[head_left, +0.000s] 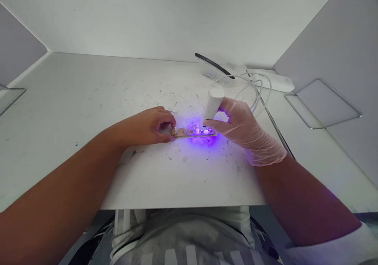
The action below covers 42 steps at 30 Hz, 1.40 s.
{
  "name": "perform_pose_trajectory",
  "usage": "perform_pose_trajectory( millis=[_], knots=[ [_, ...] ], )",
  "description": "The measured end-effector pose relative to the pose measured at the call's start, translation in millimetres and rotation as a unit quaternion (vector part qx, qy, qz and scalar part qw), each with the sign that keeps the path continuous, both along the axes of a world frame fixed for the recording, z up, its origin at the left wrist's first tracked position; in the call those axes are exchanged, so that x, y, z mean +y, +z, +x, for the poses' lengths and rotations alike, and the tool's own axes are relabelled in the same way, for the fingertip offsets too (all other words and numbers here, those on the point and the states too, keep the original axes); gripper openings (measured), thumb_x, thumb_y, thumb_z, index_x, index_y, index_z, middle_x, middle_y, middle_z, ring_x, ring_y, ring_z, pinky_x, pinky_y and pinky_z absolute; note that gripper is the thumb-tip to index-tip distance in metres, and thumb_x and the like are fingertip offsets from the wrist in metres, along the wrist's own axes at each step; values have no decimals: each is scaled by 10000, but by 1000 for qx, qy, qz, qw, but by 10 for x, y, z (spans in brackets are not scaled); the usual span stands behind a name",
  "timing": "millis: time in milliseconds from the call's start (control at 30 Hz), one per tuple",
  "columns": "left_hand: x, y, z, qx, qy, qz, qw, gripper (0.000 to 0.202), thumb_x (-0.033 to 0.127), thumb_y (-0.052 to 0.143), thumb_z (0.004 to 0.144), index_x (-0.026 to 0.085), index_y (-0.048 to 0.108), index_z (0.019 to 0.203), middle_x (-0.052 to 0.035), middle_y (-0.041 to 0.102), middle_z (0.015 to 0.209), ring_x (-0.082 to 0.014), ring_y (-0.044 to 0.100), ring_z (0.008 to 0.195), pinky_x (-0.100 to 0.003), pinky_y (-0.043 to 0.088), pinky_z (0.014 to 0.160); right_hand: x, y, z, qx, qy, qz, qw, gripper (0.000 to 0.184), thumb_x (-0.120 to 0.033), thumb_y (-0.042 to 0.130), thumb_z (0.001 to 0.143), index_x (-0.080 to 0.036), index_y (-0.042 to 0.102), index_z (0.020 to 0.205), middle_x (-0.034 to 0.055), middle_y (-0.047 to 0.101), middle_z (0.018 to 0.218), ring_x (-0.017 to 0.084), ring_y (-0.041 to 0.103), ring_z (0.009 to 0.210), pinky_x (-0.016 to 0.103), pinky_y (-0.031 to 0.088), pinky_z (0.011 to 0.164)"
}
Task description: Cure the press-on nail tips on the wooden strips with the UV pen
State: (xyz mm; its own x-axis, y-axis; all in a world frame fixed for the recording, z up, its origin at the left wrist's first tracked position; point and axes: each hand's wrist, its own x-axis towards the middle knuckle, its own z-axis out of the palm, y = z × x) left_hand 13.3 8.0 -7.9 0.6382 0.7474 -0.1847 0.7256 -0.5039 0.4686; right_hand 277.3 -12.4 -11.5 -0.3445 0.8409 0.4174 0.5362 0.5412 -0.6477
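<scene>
A narrow tan strip (pixel 181 132) with several small pale pieces standing along it lies on the white table. My left hand (pixel 156 125), bare, is closed on its left end between fingers and thumb. In a thin translucent glove, my right hand (pixel 240 125) is wrapped round a white handheld UV lamp (pixel 213 101). The lamp tilts down over the strip's right part and throws bright violet light on it and on the table around. Glare hides the pieces under the lamp's tip, and I cannot tell whether the tip touches them.
A white cable (pixel 271 88) loops behind my right hand near a long white device (pixel 274 80). A dark-edged clear item (pixel 214 65) lies at the back. Small dark specks dot the table (pixel 88 95). Wire frames (pixel 323 103) stand at both sides, and walls enclose the table.
</scene>
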Motion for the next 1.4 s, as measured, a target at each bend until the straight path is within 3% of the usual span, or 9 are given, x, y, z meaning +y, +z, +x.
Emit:
perform_pose_trajectory(
  millis=[1400],
  knots=[
    [3,-13,-9,1,-5,8,1000,259,412,651,797,225,705,967,-28,555,850,-176,520,812,-297,419,713,-4,15,3,0,1,-3,1000,62,-220,670,740,-208,625,782,-23,652,731,136,596,692,305,470,650]
  ],
)
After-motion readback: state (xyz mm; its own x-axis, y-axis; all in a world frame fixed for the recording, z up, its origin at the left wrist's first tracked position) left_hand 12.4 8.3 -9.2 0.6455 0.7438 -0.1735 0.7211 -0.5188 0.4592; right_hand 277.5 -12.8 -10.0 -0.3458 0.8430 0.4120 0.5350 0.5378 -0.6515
